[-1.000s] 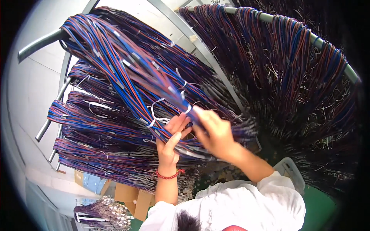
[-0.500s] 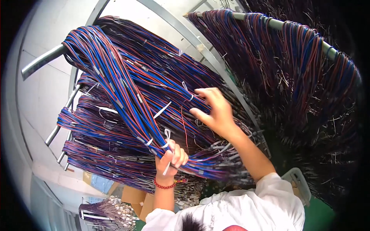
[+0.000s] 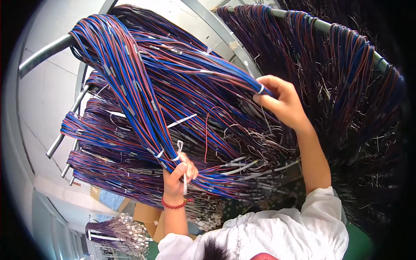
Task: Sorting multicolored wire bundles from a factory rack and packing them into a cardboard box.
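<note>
Bundles of blue, red and black cables hang over a metal rod [image 3: 45,53] on the left. My left hand [image 3: 180,172] is closed round the lower part of the front cable bundle [image 3: 130,95], just below its white cable ties. Loose cable ends with grey and white connectors fan out to the right beneath that fist. Farther right, my right hand [image 3: 281,99] grips a second cable bundle [image 3: 216,71] beside a white tie [image 3: 260,89], holding it lifted and stretched away from the others. A red beaded bracelet circles my left wrist.
More cable bundles [image 3: 99,125] hang from lower rods on the left. A long rail [image 3: 323,26] at the right carries a dense curtain of cables. A grey frame bar [image 3: 212,21] rises between. Cardboard boxes [image 3: 145,214] and a smaller hanging cable bunch [image 3: 117,234] are at lower left.
My right hand went from open to closed on a cable bundle and pulled it right and upward. My left hand kept its grip, shifting slightly left.
</note>
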